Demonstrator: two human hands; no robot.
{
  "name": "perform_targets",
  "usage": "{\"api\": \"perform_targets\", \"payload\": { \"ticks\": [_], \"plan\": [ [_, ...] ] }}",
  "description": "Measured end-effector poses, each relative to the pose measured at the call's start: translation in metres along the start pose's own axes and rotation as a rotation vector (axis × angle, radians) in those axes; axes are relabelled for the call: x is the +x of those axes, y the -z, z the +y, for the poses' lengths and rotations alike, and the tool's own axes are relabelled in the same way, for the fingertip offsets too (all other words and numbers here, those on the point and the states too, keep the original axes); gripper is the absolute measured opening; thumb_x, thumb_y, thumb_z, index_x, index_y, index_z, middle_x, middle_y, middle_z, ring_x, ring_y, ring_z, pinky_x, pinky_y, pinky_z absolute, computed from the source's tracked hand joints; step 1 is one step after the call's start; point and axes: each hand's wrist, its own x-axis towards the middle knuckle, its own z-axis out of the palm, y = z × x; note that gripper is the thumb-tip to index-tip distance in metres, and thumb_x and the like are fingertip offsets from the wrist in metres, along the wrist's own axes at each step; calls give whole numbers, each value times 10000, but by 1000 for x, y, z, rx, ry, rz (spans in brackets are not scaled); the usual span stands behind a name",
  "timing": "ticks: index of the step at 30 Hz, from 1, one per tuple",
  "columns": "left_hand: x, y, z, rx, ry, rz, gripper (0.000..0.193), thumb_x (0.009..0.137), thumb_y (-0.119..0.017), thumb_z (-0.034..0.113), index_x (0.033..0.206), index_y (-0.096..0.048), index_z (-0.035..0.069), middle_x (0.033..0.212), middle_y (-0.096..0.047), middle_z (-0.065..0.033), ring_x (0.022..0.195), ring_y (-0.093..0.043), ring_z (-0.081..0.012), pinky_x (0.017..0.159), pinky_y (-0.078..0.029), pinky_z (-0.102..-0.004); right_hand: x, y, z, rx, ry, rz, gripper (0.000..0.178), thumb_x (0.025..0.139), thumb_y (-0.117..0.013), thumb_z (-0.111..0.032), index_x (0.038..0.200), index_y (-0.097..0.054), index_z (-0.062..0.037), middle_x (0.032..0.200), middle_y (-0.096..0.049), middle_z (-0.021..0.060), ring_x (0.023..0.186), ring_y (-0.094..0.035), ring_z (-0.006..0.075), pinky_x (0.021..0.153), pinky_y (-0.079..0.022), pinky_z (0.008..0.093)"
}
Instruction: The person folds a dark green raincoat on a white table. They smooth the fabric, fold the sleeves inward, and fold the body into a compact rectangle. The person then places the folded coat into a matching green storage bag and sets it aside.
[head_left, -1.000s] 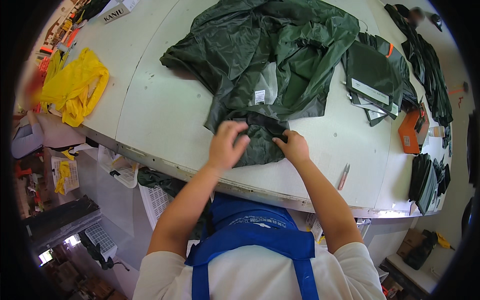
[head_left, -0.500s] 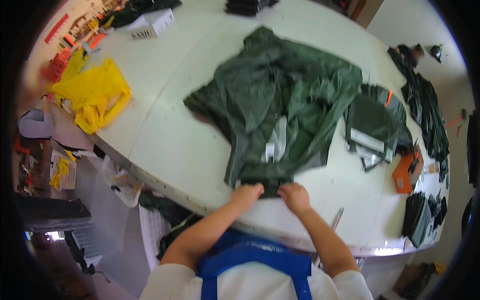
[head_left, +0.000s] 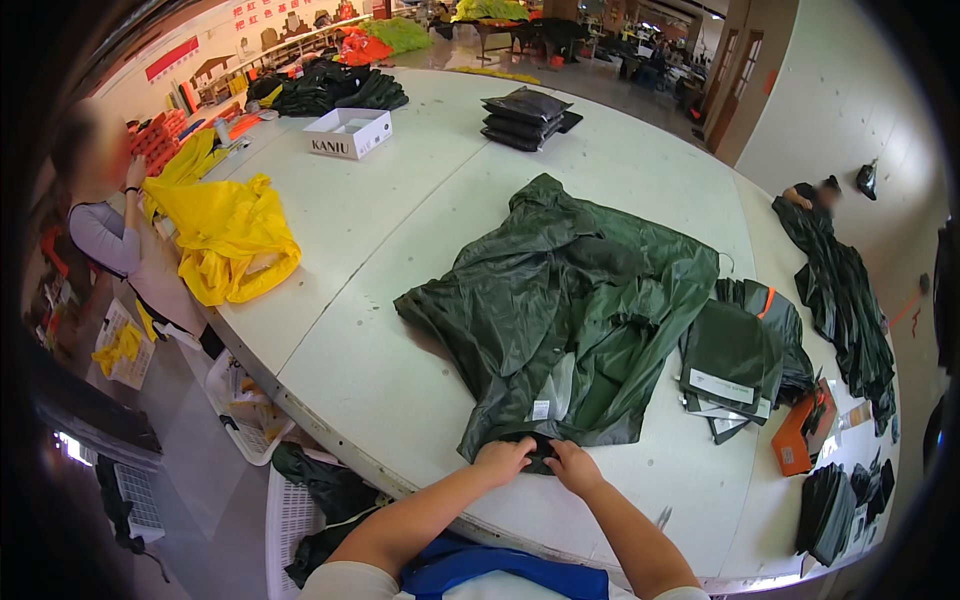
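A dark green rain jacket [head_left: 560,290] lies spread and creased on the white table. A pale patch with a small white label [head_left: 541,410] shows near its near edge. My left hand [head_left: 503,461] and my right hand [head_left: 575,468] are closed on a dark, narrow part of the jacket at that edge, with a short gap between them. My thumbs point toward each other, and the fingertips are partly tucked into the fabric.
Folded green packs [head_left: 730,355], an orange box [head_left: 795,440] and dark folded pieces [head_left: 825,510] stand at right. A yellow garment [head_left: 235,235] lies left beside a co-worker [head_left: 105,225]. Farther off are a white box [head_left: 350,133] and stacked black packs [head_left: 525,117]. Another person [head_left: 820,195] is far right.
The view has tilted up, so more of the room beyond the table shows and the jacket appears lower. My hands have come slightly closer together, still on the jacket's near edge.
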Motion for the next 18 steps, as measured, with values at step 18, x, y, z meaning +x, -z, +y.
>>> {"api": "perform_targets", "payload": {
  "ticks": [18],
  "plan": [
    [-3, 9, -8, 179, -105, -122, 334, 820, -628, 237, 1127, -647, 106, 1100, -588, -91, 1075, -515, -330, 902, -455, -400, 0, 4, 30, -277, 93, -63, 314, 790, -708, -329, 984, -672, -85, 1016, -586, 116, 1037, -504, 343, 845, -458, 418]
  ]
}}
